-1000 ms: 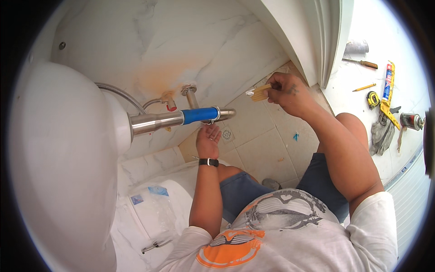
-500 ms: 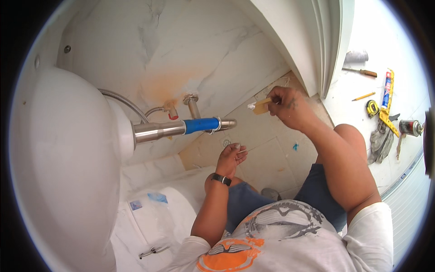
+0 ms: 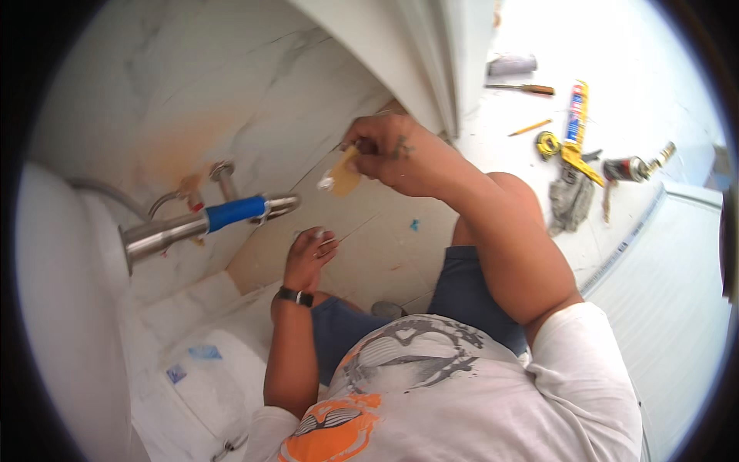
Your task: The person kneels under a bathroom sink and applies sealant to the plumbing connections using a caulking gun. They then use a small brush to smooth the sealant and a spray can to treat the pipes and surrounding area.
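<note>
My right hand (image 3: 385, 150) pinches a small yellow flat spreader (image 3: 344, 179) by its edge. A dab of white paste sits on the spreader's outer end. Below and left of it, my left hand (image 3: 308, 258) hangs with loosely bent fingers and nothing visible in it; a thin pale band, perhaps a ring, shows at one finger. A black watch (image 3: 295, 296) is on that wrist. Left of both hands, a chrome drain pipe (image 3: 165, 235) with a blue wrapped section (image 3: 235, 213) runs out from the white basin (image 3: 69, 308). Neither hand touches the pipe.
A hose (image 3: 112, 196) and a wall pipe (image 3: 223, 181) are behind the drain. On the right floor lie a screwdriver (image 3: 531, 89), a pencil (image 3: 530, 128), a tape measure (image 3: 547, 145), a caulking gun (image 3: 576, 127), a spray can (image 3: 625, 169) and a grey cloth (image 3: 568, 204).
My view has swung right, so pipe and basin sit further left. The right hand still grips the spreader, now turned with more of its flat face showing. The left hand looks much the same.
</note>
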Demonstrator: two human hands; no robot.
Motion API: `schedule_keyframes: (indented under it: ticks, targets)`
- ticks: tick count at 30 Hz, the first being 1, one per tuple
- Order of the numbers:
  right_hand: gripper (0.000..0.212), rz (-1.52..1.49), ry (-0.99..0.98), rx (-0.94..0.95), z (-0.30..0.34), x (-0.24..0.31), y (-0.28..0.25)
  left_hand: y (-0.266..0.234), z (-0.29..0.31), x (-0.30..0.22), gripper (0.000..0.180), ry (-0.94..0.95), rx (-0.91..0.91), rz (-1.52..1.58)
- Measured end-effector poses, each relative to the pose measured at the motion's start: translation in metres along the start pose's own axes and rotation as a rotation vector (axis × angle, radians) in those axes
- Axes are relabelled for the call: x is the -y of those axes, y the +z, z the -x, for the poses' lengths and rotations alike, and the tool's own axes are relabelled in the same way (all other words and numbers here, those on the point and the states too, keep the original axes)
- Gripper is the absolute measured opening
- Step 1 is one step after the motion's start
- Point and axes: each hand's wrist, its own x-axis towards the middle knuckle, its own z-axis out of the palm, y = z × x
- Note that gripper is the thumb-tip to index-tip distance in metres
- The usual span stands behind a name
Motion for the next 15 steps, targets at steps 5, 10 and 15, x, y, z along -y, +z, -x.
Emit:
schedule_keyframes:
  ticks: [5, 10, 15]
  targets:
    - [0.024, -0.205, 0.09, -0.085, 0.042, 0.02, -0.075, 0.008, -0.001, -0.016, 0.026, -0.027, 0.006, -0.046]
    - [0.023, -0.334, 0.164, -0.182, 0.078, 0.003, -0.107, 0.01, -0.003, -0.034, 0.025, -0.006, 0.002, -0.069]
    - [0.022, -0.442, 0.199, -0.132, 0.078, -0.007, -0.086, 0.037, 0.009, -0.053, 0.023, 0.04, 0.045, -0.166]
